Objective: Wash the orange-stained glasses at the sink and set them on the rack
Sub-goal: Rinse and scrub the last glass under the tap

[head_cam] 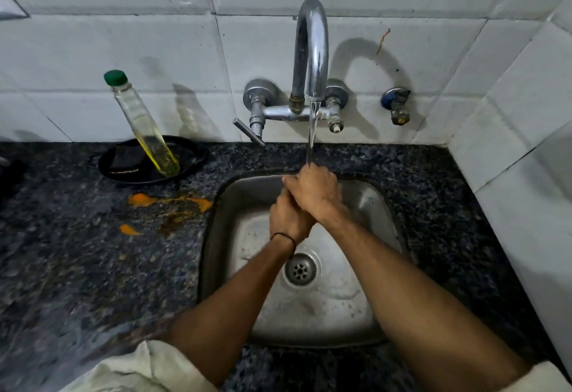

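- The left hand (289, 221) and the right hand (312, 190) press together over the stainless-steel sink (383, 206), the right laid across the left, fingers curled around each other and gripping no object.
- A thin stream of water (312, 131) falls from the curved chrome faucet (312, 48) onto the top of the clasped hands.
- A thin black band (283, 237) circles the left wrist.
- The sink is a rounded square basin, dull and water-spotted, with a round perforated drain (300, 269) below the hands.
- No orange-stained glass or rack shows in this view.
- The desk (77, 268) is dark speckled granite; orange smears (167, 201) lie on it just left of the sink rim.
- A tall, tapered clear plastic bottle (142, 122) with a green cap, holding yellowish liquid, stands in a shallow black dish (192, 156) near the white tiled wall (93, 51).
- Pale cloth sleeves (139, 367) show at the lower edge.
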Demonstrator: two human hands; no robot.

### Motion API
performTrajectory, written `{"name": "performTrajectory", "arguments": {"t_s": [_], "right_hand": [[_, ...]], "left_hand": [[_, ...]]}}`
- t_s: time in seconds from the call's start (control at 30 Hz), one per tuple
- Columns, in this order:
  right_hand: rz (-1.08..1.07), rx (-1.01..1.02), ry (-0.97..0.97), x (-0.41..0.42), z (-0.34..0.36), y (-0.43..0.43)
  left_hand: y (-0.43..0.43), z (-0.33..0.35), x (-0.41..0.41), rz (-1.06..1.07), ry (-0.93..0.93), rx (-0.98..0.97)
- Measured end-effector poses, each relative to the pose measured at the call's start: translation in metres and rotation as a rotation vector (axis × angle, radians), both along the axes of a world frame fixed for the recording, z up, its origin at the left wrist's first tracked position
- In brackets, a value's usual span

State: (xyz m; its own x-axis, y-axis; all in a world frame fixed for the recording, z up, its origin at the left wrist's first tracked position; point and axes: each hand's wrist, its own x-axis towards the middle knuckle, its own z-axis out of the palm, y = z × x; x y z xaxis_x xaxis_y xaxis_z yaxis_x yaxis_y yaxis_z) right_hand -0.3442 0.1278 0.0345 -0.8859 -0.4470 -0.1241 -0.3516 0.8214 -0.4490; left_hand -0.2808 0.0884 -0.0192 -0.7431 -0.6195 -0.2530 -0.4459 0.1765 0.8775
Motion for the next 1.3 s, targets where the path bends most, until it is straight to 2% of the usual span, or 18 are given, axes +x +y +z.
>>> {"name": "performTrajectory", "arguments": {"t_s": [0.07, 0.1, 0.23, 0.3, 0.37, 0.47, 0.5, 0.57, 0.67, 0.73, 0.77, 0.87, 0.9, 0.97, 1.13, 1.17, 1.2, 1.3], "right_hand": [[0.049, 0.018, 0.075, -0.003, 0.006, 0.005], [0.114, 0.008, 0.041, -0.007, 0.011, 0.010], [0.336, -0.363, -0.482, -0.022, 0.025, 0.036], [0.269, -0.496, -0.557, -0.021, 0.021, 0.039], [0.151, -0.459, -0.457, -0.021, 0.012, 0.031], [0.012, -0.235, -0.194, -0.016, 0.005, 0.017], [-0.007, -0.216, -0.146, -0.014, 0.004, 0.015], [0.018, -0.269, -0.163, -0.014, 0.004, 0.014], [0.141, -0.511, -0.451, -0.019, 0.003, 0.025], [0.177, -0.606, -0.571, -0.018, 0.003, 0.031], [0.159, -0.606, -0.555, -0.017, 0.002, 0.029], [0.019, -0.525, -0.331, -0.014, -0.005, 0.016], [-0.022, -0.479, -0.259, -0.013, -0.006, 0.011], [-0.025, -0.431, -0.191, -0.015, -0.004, 0.008], [0.142, -0.655, -0.478, -0.015, 0.012, 0.029], [0.140, -0.645, -0.483, -0.014, 0.011, 0.030], [0.125, -0.605, -0.446, -0.013, 0.009, 0.027], [0.009, -0.454, -0.250, -0.010, 0.000, 0.013]], "left_hand": [[0.003, 0.003, -0.002, -0.038, 0.088, 0.072], [0.002, 0.005, -0.002, -0.091, 0.142, 0.196], [-0.015, 0.013, 0.012, -0.391, 0.228, 1.020], [-0.023, 0.013, 0.013, -0.436, 0.188, 1.151], [-0.021, 0.016, 0.009, -0.402, 0.148, 0.942], [-0.011, 0.012, -0.004, -0.220, -0.004, 0.137], [-0.009, 0.012, -0.005, -0.150, -0.017, -0.023], [-0.010, 0.007, -0.002, -0.155, 0.051, 0.049], [-0.027, 0.017, 0.014, -0.323, 0.108, 0.604], [-0.036, 0.022, 0.020, -0.416, 0.126, 0.746], [-0.036, 0.023, 0.018, -0.397, 0.117, 0.656], [-0.022, 0.024, 0.005, -0.261, -0.068, -0.073], [-0.016, 0.026, 0.005, -0.203, -0.089, -0.200], [-0.013, 0.027, 0.006, -0.181, -0.016, -0.126], [-0.037, 0.029, 0.020, -0.410, 0.111, 0.698], [-0.039, 0.028, 0.020, -0.412, 0.098, 0.694], [-0.038, 0.026, 0.018, -0.383, 0.082, 0.569], [-0.027, 0.019, 0.010, -0.256, -0.031, -0.093]]}}
